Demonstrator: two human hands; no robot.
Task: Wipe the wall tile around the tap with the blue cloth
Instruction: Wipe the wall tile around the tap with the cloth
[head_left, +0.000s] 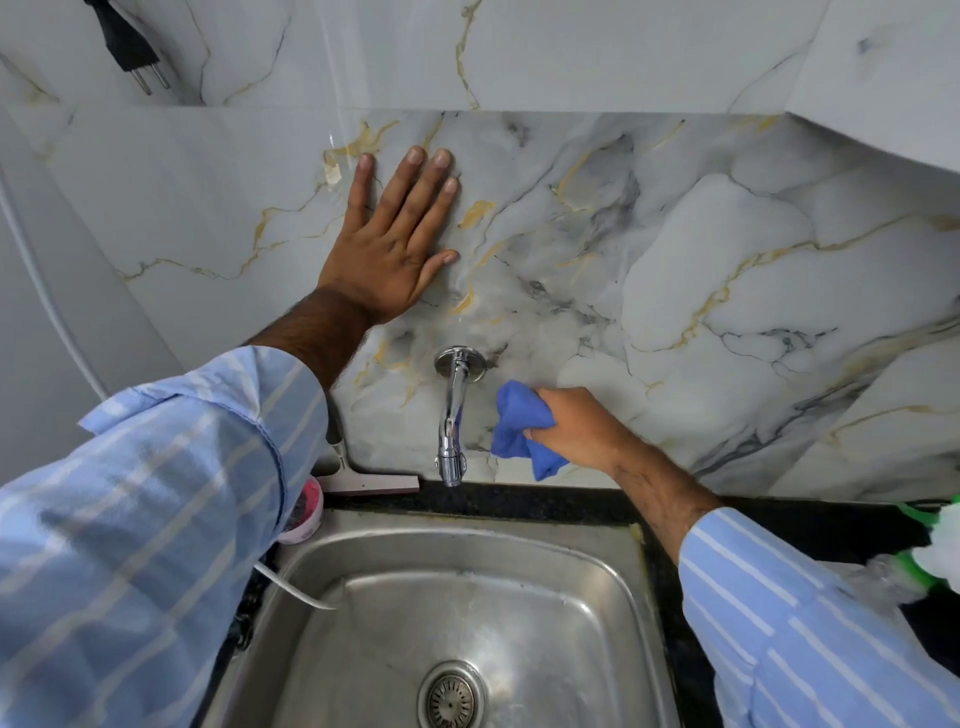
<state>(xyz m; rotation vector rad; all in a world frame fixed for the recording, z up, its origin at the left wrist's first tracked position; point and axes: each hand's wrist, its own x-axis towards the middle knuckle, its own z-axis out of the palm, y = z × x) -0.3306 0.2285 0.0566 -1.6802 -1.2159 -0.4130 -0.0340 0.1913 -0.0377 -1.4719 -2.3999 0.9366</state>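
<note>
A chrome tap (453, 415) sticks out of the marble-patterned wall tile (675, 270) above a steel sink. My right hand (576, 428) grips a bunched blue cloth (517, 426) and presses it against the tile just right of the tap's spout. My left hand (395, 244) lies flat on the tile above and to the left of the tap, fingers spread, holding nothing. Both arms wear blue striped sleeves.
The steel sink (623, 571) with a drain sits below, framed by a dark stone counter (545, 501). A squeegee (363, 478) and a pink-rimmed tub (306, 512) stand at the sink's back left. A black plug (130, 47) hangs top left. Green and white items (935, 545) sit at the right.
</note>
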